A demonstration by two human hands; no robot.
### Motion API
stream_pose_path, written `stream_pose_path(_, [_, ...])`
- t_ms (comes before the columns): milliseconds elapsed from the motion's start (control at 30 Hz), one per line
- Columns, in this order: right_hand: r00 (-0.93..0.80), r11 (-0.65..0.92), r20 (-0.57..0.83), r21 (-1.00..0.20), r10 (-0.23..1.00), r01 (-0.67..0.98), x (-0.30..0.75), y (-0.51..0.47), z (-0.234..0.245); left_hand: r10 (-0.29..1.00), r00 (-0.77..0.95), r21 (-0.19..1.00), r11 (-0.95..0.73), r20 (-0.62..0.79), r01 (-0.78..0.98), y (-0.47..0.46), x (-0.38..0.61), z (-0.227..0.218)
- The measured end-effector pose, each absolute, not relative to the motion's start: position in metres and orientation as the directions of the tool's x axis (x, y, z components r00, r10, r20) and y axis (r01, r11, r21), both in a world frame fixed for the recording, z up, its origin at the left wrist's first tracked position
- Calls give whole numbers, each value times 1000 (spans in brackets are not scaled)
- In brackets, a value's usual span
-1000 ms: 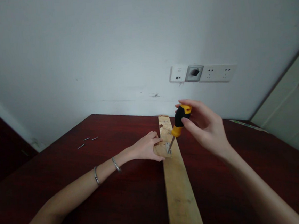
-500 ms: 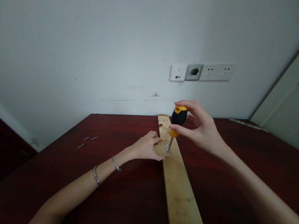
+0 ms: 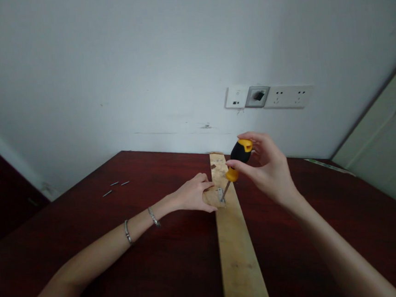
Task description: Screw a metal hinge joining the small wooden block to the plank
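Note:
My right hand point(image 3: 272, 172) grips a black-and-yellow screwdriver point(image 3: 239, 155) by its handle, thumb on one side and fingers round the top. The shaft slants down to the left, its tip at a small metal plate point(image 3: 220, 193), which looks like a hinge. A small light wooden piece point(image 3: 210, 198) lies on the long wooden plank point(image 3: 237, 251), beside the plate. Thumb and fingers of my left hand point(image 3: 192, 194) curve round that wooden piece from the left. Any screw under the tip is too small to make out.
Three thin metal pins, perhaps screws or nails point(image 3: 107, 193), lie on the dark red table point(image 3: 153, 272) at the left. Behind it stands a white wall with sockets point(image 3: 285, 96). A thin strip point(image 3: 329, 167) lies near the right back edge.
The screwdriver's handle has tipped a little to the right, and my right hand has turned slightly with it. My left hand and the plank stay in place.

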State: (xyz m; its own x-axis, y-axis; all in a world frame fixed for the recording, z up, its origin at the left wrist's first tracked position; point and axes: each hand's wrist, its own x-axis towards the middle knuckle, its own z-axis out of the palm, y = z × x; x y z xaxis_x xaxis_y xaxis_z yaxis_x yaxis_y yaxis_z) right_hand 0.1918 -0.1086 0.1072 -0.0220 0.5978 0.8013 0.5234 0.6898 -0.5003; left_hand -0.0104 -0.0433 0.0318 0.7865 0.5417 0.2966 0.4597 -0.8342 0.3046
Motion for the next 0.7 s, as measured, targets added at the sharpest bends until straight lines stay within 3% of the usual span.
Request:
stream_pose_path(167, [-109, 735, 777, -528, 621, 425, 188, -112, 107, 550, 781, 315, -828, 295, 464, -44, -10, 30])
stream_pose_path(267, [-147, 736, 785, -473, 601, 485, 187, -112, 107, 557, 777, 319, -823, 295, 469, -44, -10, 30])
stream_pose_path(467, [-132, 733, 813, -426, 567, 530, 187, -107, 104, 560, 780, 335, -818, 279, 468, -43, -11, 31])
stream_pose_path(700, [-54, 738, 809, -504, 585, 448, 189, -105, 97, 559, 784, 316, -821, 271, 476, -41, -13, 38])
